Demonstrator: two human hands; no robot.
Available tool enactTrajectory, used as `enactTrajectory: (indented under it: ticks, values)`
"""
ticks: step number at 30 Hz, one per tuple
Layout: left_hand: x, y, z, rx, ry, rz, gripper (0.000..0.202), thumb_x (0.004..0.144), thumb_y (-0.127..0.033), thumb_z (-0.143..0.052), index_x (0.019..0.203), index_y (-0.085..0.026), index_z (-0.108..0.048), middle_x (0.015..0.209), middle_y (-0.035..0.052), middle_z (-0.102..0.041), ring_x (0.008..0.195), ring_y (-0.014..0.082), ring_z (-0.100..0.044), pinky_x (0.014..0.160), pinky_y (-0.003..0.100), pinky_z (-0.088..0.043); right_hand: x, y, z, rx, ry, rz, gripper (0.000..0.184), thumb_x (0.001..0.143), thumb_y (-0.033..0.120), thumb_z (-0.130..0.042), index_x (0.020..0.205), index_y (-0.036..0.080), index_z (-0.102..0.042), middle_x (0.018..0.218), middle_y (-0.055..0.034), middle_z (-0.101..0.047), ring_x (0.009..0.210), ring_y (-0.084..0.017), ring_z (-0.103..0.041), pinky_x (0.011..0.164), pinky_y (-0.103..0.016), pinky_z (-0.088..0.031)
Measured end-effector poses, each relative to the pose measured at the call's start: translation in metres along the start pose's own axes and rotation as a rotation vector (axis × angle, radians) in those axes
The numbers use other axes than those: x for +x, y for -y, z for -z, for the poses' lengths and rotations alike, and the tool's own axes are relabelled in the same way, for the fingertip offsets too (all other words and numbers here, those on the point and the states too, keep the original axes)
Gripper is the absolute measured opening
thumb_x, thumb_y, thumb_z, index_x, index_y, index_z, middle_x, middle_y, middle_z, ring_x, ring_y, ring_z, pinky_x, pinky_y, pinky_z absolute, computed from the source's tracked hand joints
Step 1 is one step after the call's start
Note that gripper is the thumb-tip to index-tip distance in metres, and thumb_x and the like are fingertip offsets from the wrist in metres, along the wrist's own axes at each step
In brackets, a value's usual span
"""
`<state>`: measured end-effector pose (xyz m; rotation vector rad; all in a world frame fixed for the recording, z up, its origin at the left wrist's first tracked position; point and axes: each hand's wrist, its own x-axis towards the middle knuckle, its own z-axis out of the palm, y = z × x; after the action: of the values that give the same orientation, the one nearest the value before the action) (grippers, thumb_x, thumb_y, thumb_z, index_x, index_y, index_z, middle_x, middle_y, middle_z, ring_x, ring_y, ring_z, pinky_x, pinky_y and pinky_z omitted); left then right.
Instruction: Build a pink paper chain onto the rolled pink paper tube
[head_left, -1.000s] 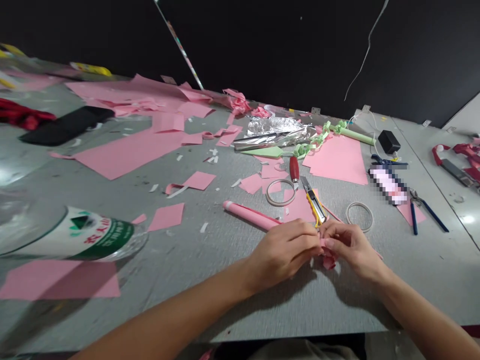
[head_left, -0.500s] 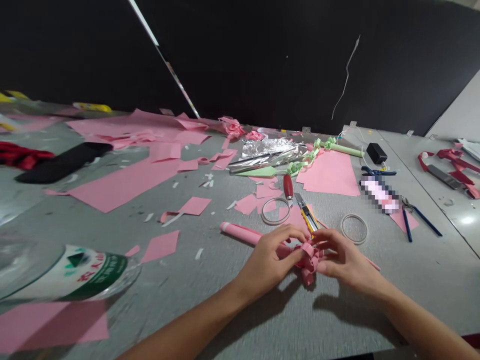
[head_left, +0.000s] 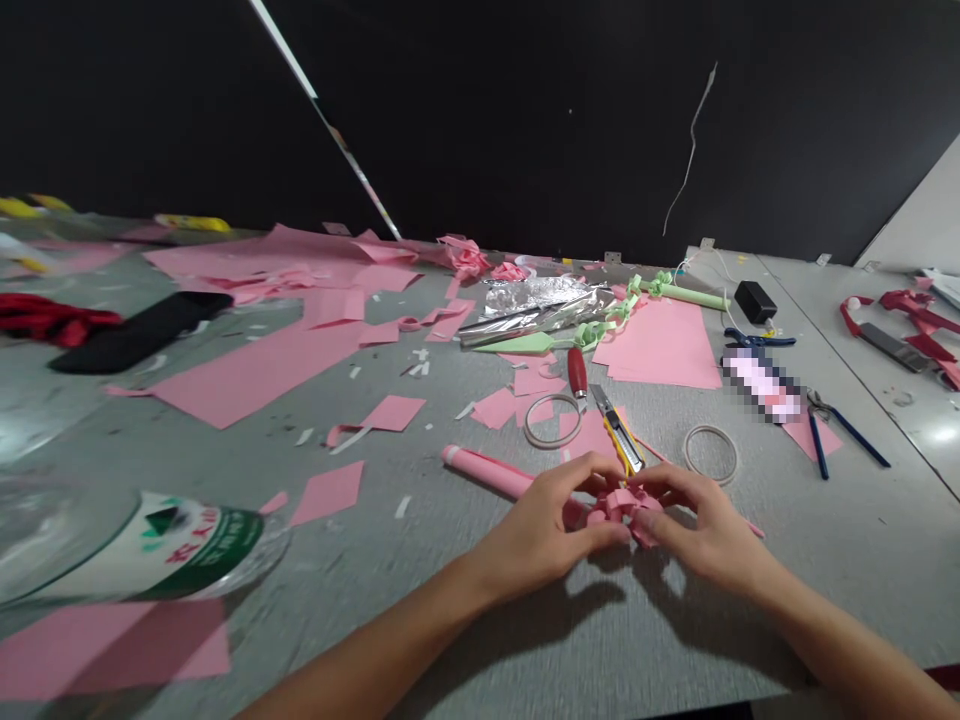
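Observation:
Both of my hands meet low in the middle of the grey table. My left hand and my right hand pinch a small curled pink paper flower between their fingertips, just above the tabletop. A rolled pink paper tube lies right behind my left hand. A yellow utility knife lies just beyond the flower.
Pink paper sheets and scraps litter the table. Two tape rings, a red-handled tool, foil, green paper curls, blue pliers and a black adapter lie behind. A plastic bottle lies at the left.
The pink flower, hidden under my fingers a second ago, now shows between both hands. My hands shifted slightly and turned it; the view tilted up a little.

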<state>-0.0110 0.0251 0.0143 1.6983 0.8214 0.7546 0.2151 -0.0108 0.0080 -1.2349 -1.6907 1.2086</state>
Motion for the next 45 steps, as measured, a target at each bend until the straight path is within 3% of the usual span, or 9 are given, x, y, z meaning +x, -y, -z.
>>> enactTrajectory:
  ticks: [3, 9, 15, 22, 25, 30, 34, 39, 45]
  values:
    - [-0.001, 0.004, -0.003, -0.02, 0.032, 0.027, 0.045, 0.084, -0.02, -0.08, 0.126, -0.022, -0.067, 0.118, 0.007, -0.075, 0.084, 0.0174, -0.072, 0.068, 0.027, -0.062, 0.0, 0.003, -0.001, 0.018, 0.004, 0.003, 0.019, 0.1, 0.031, -0.072, 0.118, 0.025, -0.074, 0.109, -0.0088, -0.076, 0.097, -0.025, -0.069, 0.084, -0.041, -0.055]
    - [0.001, 0.007, 0.003, 0.168, -0.011, -0.101, 0.03, 0.097, -0.02, -0.067, 0.127, -0.02, -0.068, 0.109, 0.0073, -0.079, 0.074, 0.0163, -0.072, 0.065, 0.026, -0.06, 0.003, 0.002, 0.009, 0.127, 0.046, -0.103, 0.029, 0.1, 0.039, -0.074, 0.125, 0.026, -0.069, 0.102, -0.004, -0.072, 0.065, -0.013, -0.061, 0.059, -0.03, -0.049]
    - [0.005, -0.001, 0.013, 0.325, -0.05, -0.154, 0.021, 0.095, -0.018, -0.066, 0.113, -0.021, -0.076, 0.106, 0.0056, -0.081, 0.094, 0.0216, -0.076, 0.083, 0.032, -0.059, 0.005, -0.003, 0.019, 0.139, 0.142, -0.132, 0.047, 0.091, 0.033, -0.083, 0.135, 0.025, -0.069, 0.111, -0.0064, -0.074, 0.082, -0.018, -0.069, 0.073, -0.035, -0.055]
    - [-0.001, -0.013, 0.01, 0.285, -0.115, -0.163, 0.013, 0.098, -0.023, -0.068, 0.108, -0.021, -0.076, 0.108, 0.0056, -0.08, 0.098, 0.0224, -0.075, 0.089, 0.033, -0.058, -0.001, 0.013, -0.008, 0.017, 0.083, -0.123, 0.076, 0.077, 0.017, -0.091, 0.145, 0.028, -0.059, 0.111, -0.0037, -0.076, 0.074, -0.016, -0.06, 0.069, -0.033, -0.047]
    - [-0.007, -0.019, 0.01, 0.316, -0.139, -0.189, 0.012, 0.099, -0.024, -0.067, 0.108, -0.021, -0.074, 0.108, 0.0059, -0.079, 0.1, 0.0226, -0.074, 0.092, 0.033, -0.057, -0.002, 0.014, -0.015, 0.109, 0.116, -0.133, 0.059, 0.084, 0.016, -0.081, 0.139, 0.023, -0.06, 0.094, 0.0011, -0.072, 0.069, -0.013, -0.054, 0.064, -0.029, -0.043]
    - [-0.024, -0.018, 0.019, 0.459, -0.055, -0.225, 0.014, 0.102, -0.019, -0.062, 0.11, -0.022, -0.072, 0.108, 0.0043, -0.079, 0.097, 0.0198, -0.074, 0.088, 0.03, -0.058, -0.015, 0.011, -0.008, -0.041, 0.182, -0.135, 0.004, 0.089, 0.016, -0.072, 0.089, 0.019, -0.07, 0.085, 0.0007, -0.065, 0.077, -0.015, -0.056, 0.07, -0.029, -0.042]
    - [-0.042, -0.002, 0.028, 0.631, 0.051, -0.291, 0.031, 0.102, -0.013, -0.062, 0.129, -0.026, -0.069, 0.123, 0.0051, -0.078, 0.109, 0.0217, -0.076, 0.093, 0.033, -0.06, -0.028, 0.013, -0.004, 0.004, 0.176, -0.127, 0.006, 0.096, 0.026, -0.07, 0.098, 0.02, -0.071, 0.108, -0.0055, -0.073, 0.094, -0.02, -0.066, 0.082, -0.032, -0.051]
    - [-0.057, 0.022, 0.029, 0.755, 0.089, -0.293, 0.046, 0.103, -0.011, -0.061, 0.146, -0.028, -0.06, 0.139, 0.0089, -0.074, 0.126, 0.0249, -0.072, 0.105, 0.04, -0.06, -0.037, 0.015, -0.007, -0.029, 0.166, -0.216, 0.019, 0.103, 0.033, -0.063, 0.114, 0.02, -0.072, 0.098, -0.0061, -0.077, 0.083, -0.02, -0.07, 0.069, -0.03, -0.05]
    - [-0.073, 0.028, 0.045, 0.906, 0.162, -0.152, 0.071, 0.092, -0.048, -0.086, 0.152, -0.025, -0.056, 0.141, 0.0124, -0.073, 0.126, 0.0332, -0.07, 0.104, 0.049, -0.056, -0.046, 0.006, 0.0, -0.188, 0.112, -0.225, 0.031, 0.104, 0.039, -0.062, 0.127, 0.022, -0.075, 0.096, -0.0066, -0.081, 0.079, -0.021, -0.071, 0.067, -0.032, -0.051]
